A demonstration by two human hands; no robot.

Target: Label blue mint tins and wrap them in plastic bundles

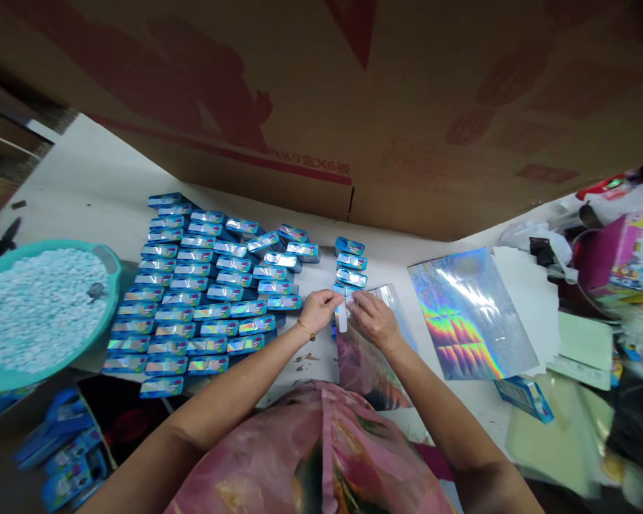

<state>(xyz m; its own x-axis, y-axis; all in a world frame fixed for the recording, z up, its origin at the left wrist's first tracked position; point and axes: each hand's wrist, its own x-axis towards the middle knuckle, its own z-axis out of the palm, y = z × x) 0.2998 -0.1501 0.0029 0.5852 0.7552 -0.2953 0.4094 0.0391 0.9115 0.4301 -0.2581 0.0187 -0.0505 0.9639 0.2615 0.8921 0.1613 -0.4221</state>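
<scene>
My left hand (pixel 320 314), with a thin bracelet at its wrist, pinches the upper end of a small white strip (pixel 343 318) with a rounded lower end. Close beside it, my right hand (pixel 376 319) has its fingers bent and pressed together by the strip's right edge; what they grip is hidden. Under the right hand lies a shiny silvery sheet (pixel 364 371). Just beyond my fingertips, a short column of small blue boxes (pixel 351 261) with shiny fronts stands on the white table (pixel 311 360).
Rows of blue boxes (pixel 187 283) fill the left. A turquoise basin (pixel 115 275) of small pale pieces stands farther left, by black scissors (pixel 3 243). A large carton (pixel 321 107) walls the back. Rainbow-shimmering sheets (pixel 466 314) and a blue box (pixel 525 398) lie right.
</scene>
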